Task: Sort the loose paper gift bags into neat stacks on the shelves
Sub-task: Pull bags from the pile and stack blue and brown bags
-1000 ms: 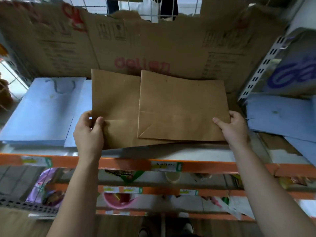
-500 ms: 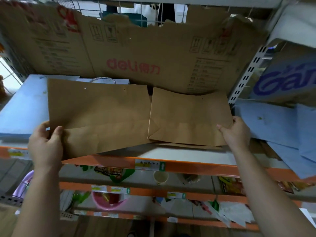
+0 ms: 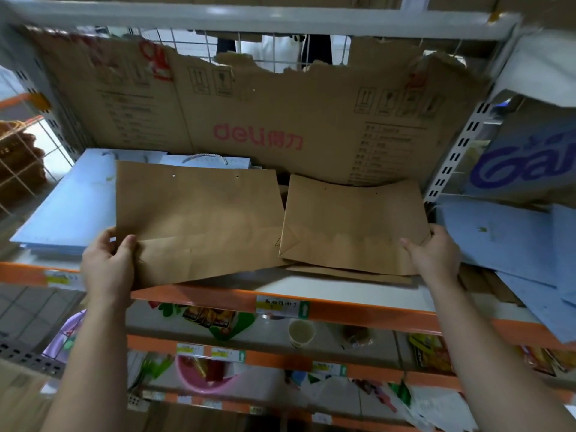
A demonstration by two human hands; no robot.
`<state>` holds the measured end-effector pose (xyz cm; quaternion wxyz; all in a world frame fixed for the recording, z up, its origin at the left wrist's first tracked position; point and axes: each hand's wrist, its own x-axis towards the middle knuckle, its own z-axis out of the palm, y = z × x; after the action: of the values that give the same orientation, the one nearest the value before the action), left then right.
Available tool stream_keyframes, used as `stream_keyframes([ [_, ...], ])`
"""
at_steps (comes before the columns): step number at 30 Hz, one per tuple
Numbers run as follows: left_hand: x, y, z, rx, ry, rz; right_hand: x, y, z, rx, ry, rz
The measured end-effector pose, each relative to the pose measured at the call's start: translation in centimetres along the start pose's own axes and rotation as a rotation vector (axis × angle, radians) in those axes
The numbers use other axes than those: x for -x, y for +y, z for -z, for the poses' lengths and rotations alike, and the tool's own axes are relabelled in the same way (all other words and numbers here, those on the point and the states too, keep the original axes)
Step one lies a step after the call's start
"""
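Observation:
My left hand (image 3: 107, 266) grips the lower left corner of a large flat brown paper bag (image 3: 199, 219), thumb on top. That bag lies partly over a stack of light blue gift bags (image 3: 71, 210) on the shelf's left. My right hand (image 3: 434, 254) holds the right edge of a smaller flat brown paper bag (image 3: 355, 226), which lies on more brown bags on the shelf. The two brown bags sit side by side, their inner edges just overlapping.
The shelf has an orange front rail (image 3: 343, 310) with price labels. A torn cardboard sheet (image 3: 265, 113) lines the back. Loose blue bags (image 3: 511, 244) spill on the right beyond a slotted upright (image 3: 448, 160). Lower shelves hold a paper cup (image 3: 300, 332) and a pink basin (image 3: 202, 378).
My left hand pulled the large brown bag to the left, off the smaller one, so the two bags now lie side by side. My right hand stayed on the smaller bag.

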<state>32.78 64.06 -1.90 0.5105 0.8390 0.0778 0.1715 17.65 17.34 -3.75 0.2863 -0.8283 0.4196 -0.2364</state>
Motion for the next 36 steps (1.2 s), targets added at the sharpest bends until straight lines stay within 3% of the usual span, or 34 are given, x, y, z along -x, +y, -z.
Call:
stream_keyframes([
  [17, -3.9, 1.8, 2.7, 0.131, 0.069, -0.037, 0.0, 0.2, 0.0, -0.006, -0.022, 0.018],
  [24, -0.8, 5.1, -2.9, 0.145, -0.115, -0.098, 1.5, -0.5, -0.5, 0.233, -0.033, 0.020],
  [31, 3.9, 7.7, -10.6, 0.176, -0.341, -0.034, 2.8, 2.4, 1.2, 0.060, 0.020, 0.116],
  [36, 7.0, 9.8, -14.6, 0.091, -0.431, -0.035, 4.2, 4.4, 2.2, 0.101, -0.021, 0.091],
])
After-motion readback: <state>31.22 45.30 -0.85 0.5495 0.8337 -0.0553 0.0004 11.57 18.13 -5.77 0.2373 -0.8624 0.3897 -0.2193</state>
